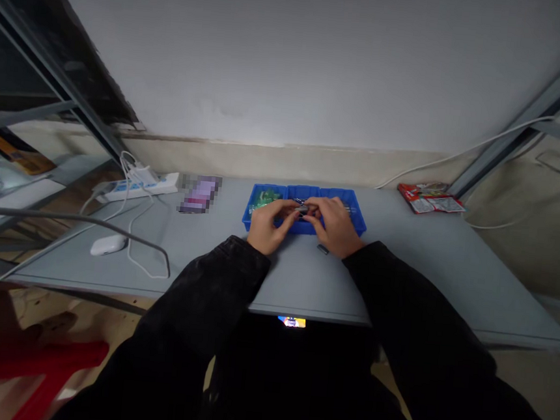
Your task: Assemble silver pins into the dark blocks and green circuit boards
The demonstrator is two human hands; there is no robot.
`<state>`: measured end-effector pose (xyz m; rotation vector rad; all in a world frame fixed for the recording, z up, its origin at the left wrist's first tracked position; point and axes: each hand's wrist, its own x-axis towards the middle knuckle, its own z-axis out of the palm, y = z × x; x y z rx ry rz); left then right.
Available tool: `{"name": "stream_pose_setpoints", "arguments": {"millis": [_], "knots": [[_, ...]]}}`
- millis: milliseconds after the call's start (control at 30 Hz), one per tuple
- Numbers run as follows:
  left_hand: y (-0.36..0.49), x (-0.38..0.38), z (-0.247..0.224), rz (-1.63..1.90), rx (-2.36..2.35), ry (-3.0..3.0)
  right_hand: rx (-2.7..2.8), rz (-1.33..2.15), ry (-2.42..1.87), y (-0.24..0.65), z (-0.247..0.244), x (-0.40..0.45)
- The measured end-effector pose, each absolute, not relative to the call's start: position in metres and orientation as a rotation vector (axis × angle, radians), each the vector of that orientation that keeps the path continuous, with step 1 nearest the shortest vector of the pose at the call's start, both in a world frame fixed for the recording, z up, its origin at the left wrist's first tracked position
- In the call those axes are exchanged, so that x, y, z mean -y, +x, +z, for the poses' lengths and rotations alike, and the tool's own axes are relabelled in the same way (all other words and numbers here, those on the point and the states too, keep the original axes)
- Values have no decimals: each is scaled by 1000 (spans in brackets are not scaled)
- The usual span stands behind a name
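Note:
Both hands meet over the front of a blue divided tray (254, 219) on the grey table. My left hand (269, 225) pinches one side of a small dark part (302, 209) between thumb and fingers. On the other side, my right hand (333, 226) grips the same part with its fingertips. What kind of part it is, I cannot make out. Green pieces (267, 197) lie in the tray's left compartment; the contents of the others are mostly hidden behind my hands. A small dark flat piece (323, 249) rests on the table just below my right hand.
To the left are a power strip (152, 187) with white cables, a white earbud case (108, 245) and a blurred purple item (201, 194). A red packet (430, 199) lies at the back right. A wall runs behind the table, with metal posts at both sides.

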<state>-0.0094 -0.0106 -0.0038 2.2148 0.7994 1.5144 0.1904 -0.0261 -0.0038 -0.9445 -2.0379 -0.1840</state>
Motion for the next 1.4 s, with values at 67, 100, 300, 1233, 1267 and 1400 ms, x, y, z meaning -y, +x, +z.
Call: {"name": "stream_pose_setpoints", "arguments": {"millis": [67, 100, 300, 1233, 1267, 1400], "knots": [[-9, 11, -4, 1478, -793, 2214, 2040, -196, -940, 189, -6, 25], [-9, 11, -3, 1465, -789, 2215, 2038, -201, -943, 189, -7, 25], [-9, 10, -4, 1426, -793, 2257, 2065, -208, -975, 190, -6, 24], [-12, 9, 1, 1496, -896, 2292, 2014, -117, -979, 182, -5, 30], [-12, 9, 1, 1481, -894, 2288, 2020, -115, -985, 182, -5, 30], [-11, 10, 1, 1487, -869, 2280, 2043, -106, -1013, 183, -6, 28]]}}
